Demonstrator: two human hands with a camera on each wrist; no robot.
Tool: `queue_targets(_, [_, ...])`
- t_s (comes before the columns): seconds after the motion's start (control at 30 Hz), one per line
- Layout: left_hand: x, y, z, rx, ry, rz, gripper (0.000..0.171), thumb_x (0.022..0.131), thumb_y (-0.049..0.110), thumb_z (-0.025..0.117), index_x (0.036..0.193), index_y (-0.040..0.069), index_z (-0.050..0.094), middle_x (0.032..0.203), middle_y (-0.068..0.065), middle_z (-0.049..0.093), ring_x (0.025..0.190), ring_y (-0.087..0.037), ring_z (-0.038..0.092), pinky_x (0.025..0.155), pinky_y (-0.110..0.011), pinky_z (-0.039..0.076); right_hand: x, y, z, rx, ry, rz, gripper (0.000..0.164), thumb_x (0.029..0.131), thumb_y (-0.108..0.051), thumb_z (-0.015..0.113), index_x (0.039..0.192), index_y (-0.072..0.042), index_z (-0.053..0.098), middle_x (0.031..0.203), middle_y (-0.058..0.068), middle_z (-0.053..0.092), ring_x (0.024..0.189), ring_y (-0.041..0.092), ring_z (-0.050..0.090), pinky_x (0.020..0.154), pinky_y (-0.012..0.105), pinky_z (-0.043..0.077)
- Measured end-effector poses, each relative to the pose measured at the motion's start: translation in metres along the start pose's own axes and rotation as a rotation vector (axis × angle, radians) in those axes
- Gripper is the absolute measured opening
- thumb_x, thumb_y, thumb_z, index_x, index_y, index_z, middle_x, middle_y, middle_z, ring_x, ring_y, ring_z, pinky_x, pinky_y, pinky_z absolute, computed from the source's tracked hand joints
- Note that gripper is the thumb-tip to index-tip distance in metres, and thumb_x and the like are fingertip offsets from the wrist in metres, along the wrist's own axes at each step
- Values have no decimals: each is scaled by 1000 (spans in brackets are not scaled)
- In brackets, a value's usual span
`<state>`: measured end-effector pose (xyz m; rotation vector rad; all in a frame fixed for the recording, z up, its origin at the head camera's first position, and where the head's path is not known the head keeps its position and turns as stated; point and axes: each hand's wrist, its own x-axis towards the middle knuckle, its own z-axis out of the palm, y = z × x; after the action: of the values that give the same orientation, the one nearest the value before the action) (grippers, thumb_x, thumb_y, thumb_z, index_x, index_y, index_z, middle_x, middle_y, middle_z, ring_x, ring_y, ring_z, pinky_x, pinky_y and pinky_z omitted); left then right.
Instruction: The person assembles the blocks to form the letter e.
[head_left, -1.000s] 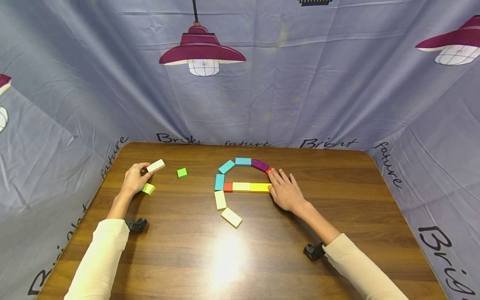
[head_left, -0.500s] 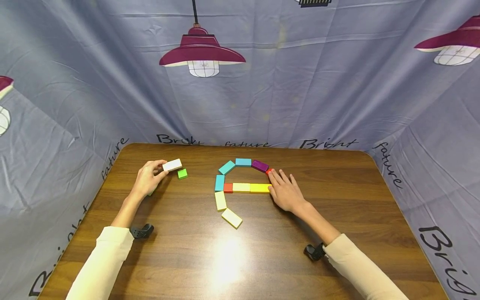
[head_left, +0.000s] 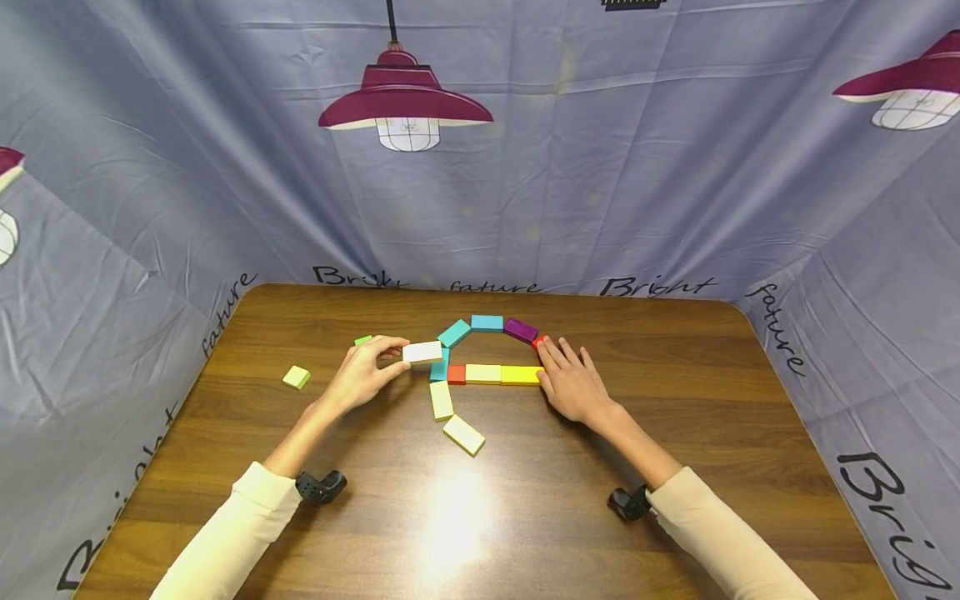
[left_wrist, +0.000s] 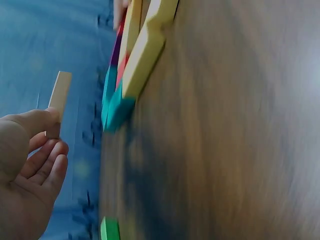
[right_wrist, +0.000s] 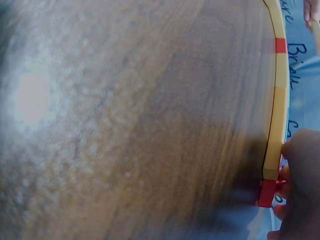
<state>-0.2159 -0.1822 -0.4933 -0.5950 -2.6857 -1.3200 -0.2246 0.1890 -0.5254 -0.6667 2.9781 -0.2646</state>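
My left hand (head_left: 362, 375) pinches a cream-coloured wooden block (head_left: 422, 353) between thumb and fingertips. In the left wrist view that block (left_wrist: 61, 92) is held up off the table. It overlaps a teal block (head_left: 440, 367) of the curved row in the head view. Fingers extended, my right hand (head_left: 573, 390) rests at the row's right side, against the yellow block (head_left: 519, 376) and a red block (head_left: 537, 342) partly hidden under its fingertips. Between teal and yellow run a small red block (head_left: 456, 375) and a cream block (head_left: 483, 374).
The curve goes on through more teal blocks (head_left: 487, 323) and a purple block (head_left: 521, 330). Below lie two cream blocks (head_left: 463, 435) at angles. Left of these are a light green block (head_left: 297, 377) and a bright green block (head_left: 363, 340), partly hidden by the left hand.
The left hand has carried the cream block rightward from the table's left side to the curved row, uncovering the light green block. The right hand has stayed in place.
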Motion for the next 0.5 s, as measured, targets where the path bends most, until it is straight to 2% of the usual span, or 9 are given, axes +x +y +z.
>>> queue_targets(0.23, [-5,25,38,-66,-113,68,32,87,1,76,118,-5,67,111,-15,69,98,-28,69,85,-35,55,-1,0,0,8,-9,-1,57,108,-31,37,156,-1,28,161,16,23,147,39,19,114,64,13])
queue_targets(0.5, [-12,42,73,-37,-192,207,29,87,7,77,115,2,70,104,-8,71,94,-21,68,85,-36,54,0,0,0,7,6,-2,56,108,-30,37,156,-1,29,161,16,24,147,39,20,114,63,13])
